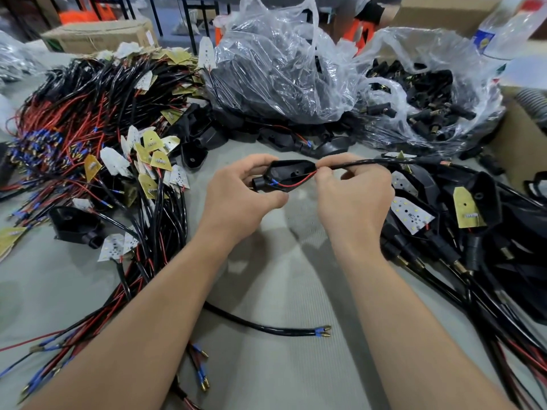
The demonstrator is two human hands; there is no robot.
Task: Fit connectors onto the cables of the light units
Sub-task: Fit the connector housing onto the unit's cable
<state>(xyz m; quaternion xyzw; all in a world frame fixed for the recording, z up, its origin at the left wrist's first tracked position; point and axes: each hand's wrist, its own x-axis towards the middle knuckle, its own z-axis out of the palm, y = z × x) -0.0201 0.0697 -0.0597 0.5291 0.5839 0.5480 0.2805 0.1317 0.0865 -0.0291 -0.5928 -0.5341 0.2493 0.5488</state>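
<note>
Where the two hands meet at centre, item one: left hand (245, 190), fingers curled round a black housing (288, 174), kept open side up, presumably so the wiring inside shows.

Item two: right hand (352, 196), at 3 o'clock of the housing, thumb and fingertips pinching the black cable (370, 164) just where it enters the narrow end (a grip suited to feeding or tugging it through).

Inside the shell, a red wire (296, 180) runs to a blue-sleeved terminal by the round connector (259, 182) at the 9 o'clock end; whether it is fully seated cannot be told.

Outward:
- loose cable (281, 329) with bare terminals, 6 o'clock, on the grey table (281, 276)
- heap of unfitted cables (88, 113), 10 o'clock
- clear bag (429, 93) of black connectors, 1 o'clock, stock within reach
- assembled units (473, 217), 3 o'clock, likely the done pile

Writing: bottle (503, 28) label at 1 o'clock and cardboard box (97, 35) print at 11 o'clock, both unreadable; markings on the yellow boards (159, 160) too small.
</note>
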